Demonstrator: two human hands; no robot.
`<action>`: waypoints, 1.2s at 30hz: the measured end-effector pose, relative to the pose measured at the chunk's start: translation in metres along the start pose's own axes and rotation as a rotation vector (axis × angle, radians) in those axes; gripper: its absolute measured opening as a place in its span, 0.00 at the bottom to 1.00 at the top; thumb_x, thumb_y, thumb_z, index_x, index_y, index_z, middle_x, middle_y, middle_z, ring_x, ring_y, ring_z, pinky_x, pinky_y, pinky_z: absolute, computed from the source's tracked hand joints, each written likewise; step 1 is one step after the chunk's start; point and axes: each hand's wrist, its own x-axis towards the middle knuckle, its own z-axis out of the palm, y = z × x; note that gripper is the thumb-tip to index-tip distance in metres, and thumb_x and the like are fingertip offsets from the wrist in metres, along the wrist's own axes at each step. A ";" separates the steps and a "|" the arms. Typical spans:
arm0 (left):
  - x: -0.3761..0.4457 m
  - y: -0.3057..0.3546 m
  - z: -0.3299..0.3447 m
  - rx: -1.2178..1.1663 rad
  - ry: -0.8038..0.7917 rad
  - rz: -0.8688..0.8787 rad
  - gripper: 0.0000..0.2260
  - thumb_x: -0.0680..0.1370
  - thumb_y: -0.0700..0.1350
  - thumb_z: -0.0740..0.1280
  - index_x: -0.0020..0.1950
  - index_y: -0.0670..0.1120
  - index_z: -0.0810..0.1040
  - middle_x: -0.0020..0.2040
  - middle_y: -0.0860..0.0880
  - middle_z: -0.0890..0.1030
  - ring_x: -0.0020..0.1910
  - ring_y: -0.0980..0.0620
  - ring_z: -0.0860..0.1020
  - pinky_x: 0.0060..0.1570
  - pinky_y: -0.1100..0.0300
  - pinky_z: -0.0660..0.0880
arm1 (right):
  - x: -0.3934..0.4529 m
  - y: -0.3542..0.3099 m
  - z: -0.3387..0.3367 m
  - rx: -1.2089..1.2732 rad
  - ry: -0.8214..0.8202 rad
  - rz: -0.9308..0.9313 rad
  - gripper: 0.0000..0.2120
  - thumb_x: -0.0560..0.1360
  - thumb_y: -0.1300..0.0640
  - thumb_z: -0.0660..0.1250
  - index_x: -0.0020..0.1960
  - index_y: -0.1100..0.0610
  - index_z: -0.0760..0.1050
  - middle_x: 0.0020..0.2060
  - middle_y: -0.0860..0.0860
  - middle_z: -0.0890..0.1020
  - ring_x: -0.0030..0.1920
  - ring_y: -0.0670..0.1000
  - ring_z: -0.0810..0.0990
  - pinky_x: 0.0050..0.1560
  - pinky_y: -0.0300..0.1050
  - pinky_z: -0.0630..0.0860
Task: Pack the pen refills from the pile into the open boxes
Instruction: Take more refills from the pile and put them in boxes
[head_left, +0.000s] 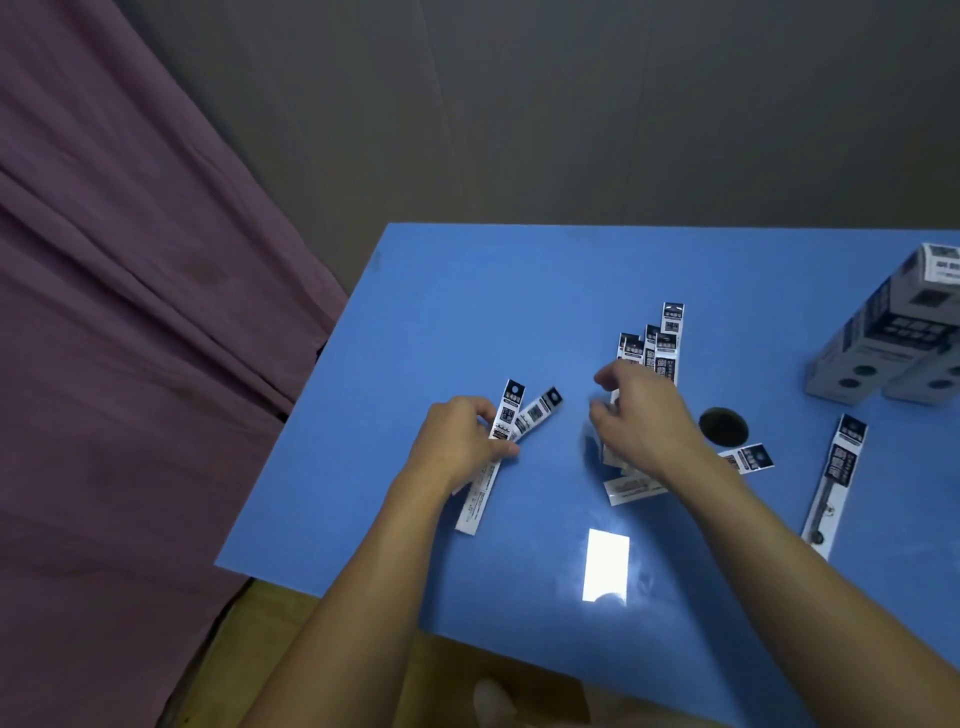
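My left hand (460, 439) grips two pen refill packets (511, 415), long white-and-black sleeves that fan out from its fingers above the blue table (467, 291). My right hand (641, 415) lies over the pile of refill packets (657, 348) at the table's middle, its fingers curled on several of them; what exactly it grips is partly hidden. A single packet (834, 480) lies flat to the right, and another packet (750, 460) pokes out behind my right wrist. White-and-black boxes (888, 338) stand stacked at the far right edge.
A round dark hole (723, 427) sits in the table right of my right hand. A bright light reflection (606, 565) shows on the near table surface. A purple curtain (119, 312) hangs at the left, and a grey wall lies behind.
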 end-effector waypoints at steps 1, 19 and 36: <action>0.000 -0.001 0.000 0.034 -0.010 0.003 0.12 0.69 0.54 0.80 0.43 0.52 0.80 0.41 0.52 0.81 0.41 0.53 0.79 0.38 0.58 0.73 | -0.002 0.000 0.001 -0.002 0.000 0.000 0.17 0.78 0.55 0.63 0.66 0.56 0.73 0.62 0.51 0.78 0.58 0.54 0.77 0.55 0.46 0.73; -0.009 -0.001 -0.003 0.319 -0.094 0.065 0.09 0.71 0.47 0.77 0.42 0.51 0.77 0.48 0.48 0.79 0.45 0.47 0.80 0.40 0.57 0.75 | -0.013 -0.004 -0.003 -0.037 -0.006 0.003 0.17 0.77 0.53 0.64 0.66 0.54 0.72 0.62 0.51 0.77 0.58 0.53 0.77 0.56 0.48 0.75; -0.024 0.030 -0.018 0.342 -0.026 0.464 0.06 0.71 0.47 0.75 0.43 0.47 0.82 0.40 0.47 0.81 0.42 0.45 0.79 0.40 0.54 0.77 | -0.110 0.004 -0.025 -0.178 0.119 0.291 0.17 0.75 0.52 0.66 0.63 0.55 0.74 0.57 0.53 0.78 0.55 0.57 0.78 0.54 0.53 0.77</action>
